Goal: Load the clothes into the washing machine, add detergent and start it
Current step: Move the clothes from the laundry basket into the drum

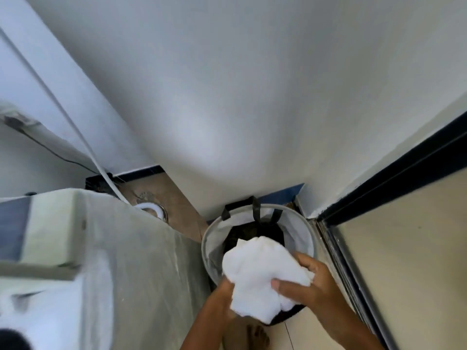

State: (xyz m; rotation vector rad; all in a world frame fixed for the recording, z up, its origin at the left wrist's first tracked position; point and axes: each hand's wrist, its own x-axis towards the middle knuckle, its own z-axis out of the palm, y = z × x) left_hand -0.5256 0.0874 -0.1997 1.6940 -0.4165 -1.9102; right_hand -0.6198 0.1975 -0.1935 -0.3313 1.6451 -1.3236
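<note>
A bundled white cloth (260, 271) is held over a round grey laundry basket (307, 229) with black handles, which stands on the floor in the wall corner. My right hand (307, 284) grips the cloth's right side, thumb on top. Under its left edge my left hand (223, 290) holds the bundle, fingers mostly hidden by the fabric. Dark clothes (252, 231) lie inside the basket. The washing machine (121, 269), under a pale grey cover, fills the lower left.
A white hose (83, 145) runs down the wall behind the machine to a floor drain (151, 208). A dark door frame and sliding track (353, 261) border the basket's right side. A bare foot (257, 337) stands below the basket.
</note>
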